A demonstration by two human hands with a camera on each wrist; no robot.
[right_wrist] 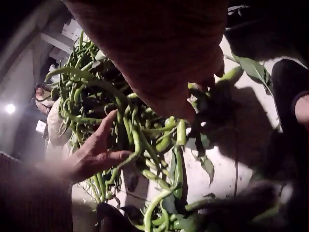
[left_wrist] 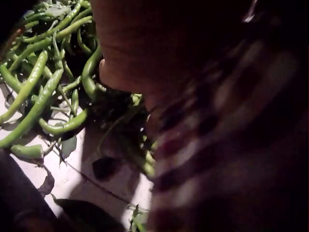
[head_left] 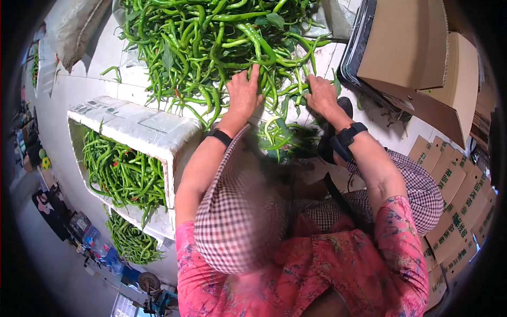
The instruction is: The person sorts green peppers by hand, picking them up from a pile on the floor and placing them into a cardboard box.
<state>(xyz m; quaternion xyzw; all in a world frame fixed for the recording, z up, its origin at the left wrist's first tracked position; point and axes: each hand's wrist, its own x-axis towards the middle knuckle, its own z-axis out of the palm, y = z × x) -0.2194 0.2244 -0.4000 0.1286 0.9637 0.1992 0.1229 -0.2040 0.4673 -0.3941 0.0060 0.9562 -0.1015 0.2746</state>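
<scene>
A large heap of long green chili peppers (head_left: 206, 47) lies on the pale floor. My left hand (head_left: 243, 95) rests at its near edge, index finger stretched out onto the peppers. The right wrist view shows the thumb and index of this left hand (right_wrist: 91, 157) spread apart among the peppers. My right hand (head_left: 323, 98) is at the heap's right edge, fingers bent downward. Seen up close, the right hand (right_wrist: 164, 63) has green chili peppers (right_wrist: 231, 76) poking out at its curled fingertips. A smaller cluster of peppers and leaves (head_left: 277, 138) lies between my forearms.
To the left, a white foam box (head_left: 124, 119) lies on its side with peppers in it, and more peppers (head_left: 132, 238) lie below. A cardboard box (head_left: 406, 47) stands on a dark crate at right. Flattened cartons (head_left: 454, 206) lie at lower right. A sack (head_left: 74, 29) stands upper left.
</scene>
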